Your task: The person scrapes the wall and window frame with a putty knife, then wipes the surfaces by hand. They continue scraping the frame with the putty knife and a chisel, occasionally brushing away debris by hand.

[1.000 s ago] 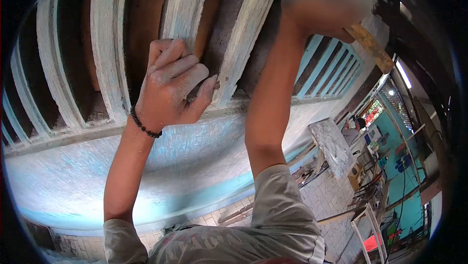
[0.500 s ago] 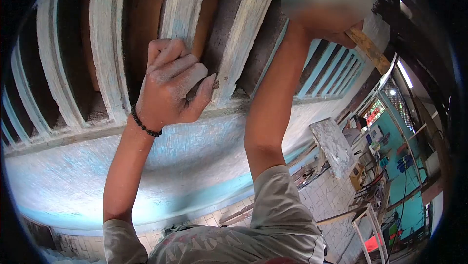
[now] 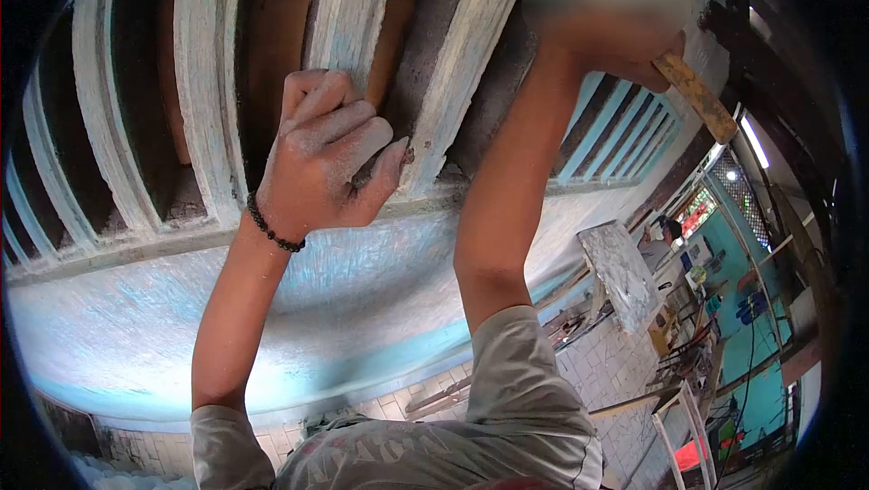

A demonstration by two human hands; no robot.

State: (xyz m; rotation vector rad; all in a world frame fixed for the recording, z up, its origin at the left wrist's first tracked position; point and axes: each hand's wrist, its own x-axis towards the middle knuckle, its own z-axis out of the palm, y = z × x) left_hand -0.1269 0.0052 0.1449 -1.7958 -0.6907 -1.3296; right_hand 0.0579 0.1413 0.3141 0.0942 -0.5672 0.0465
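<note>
My left hand [image 3: 330,155], dusted white and wearing a black bead bracelet [image 3: 272,228], rests against the worn slats of a vent-like opening. Its fingers are curled closed in front of a pale slat [image 3: 348,15]; what they grip, if anything, is hidden. The thumb tip touches or nearly touches the neighbouring slat [image 3: 453,65]. Up at the right, my right hand [image 3: 606,42] is raised near the wall and closed around a worn, brownish wooden piece [image 3: 697,96], whose end juts out to the right. A blur covers part of that hand and whatever lies beyond it.
Below the slats runs a ledge [image 3: 136,250] and a patchy white and blue wall [image 3: 362,273]. To the right are more blue slats [image 3: 625,133], a leaning stained board [image 3: 620,273], a person [image 3: 656,241], a cluttered bench and a wooden frame [image 3: 683,436] on the tiled floor.
The wooden piece in my right hand has shifted slightly right and down, showing a little more of its end. My left hand keeps its pose; the whole view has shifted slightly.
</note>
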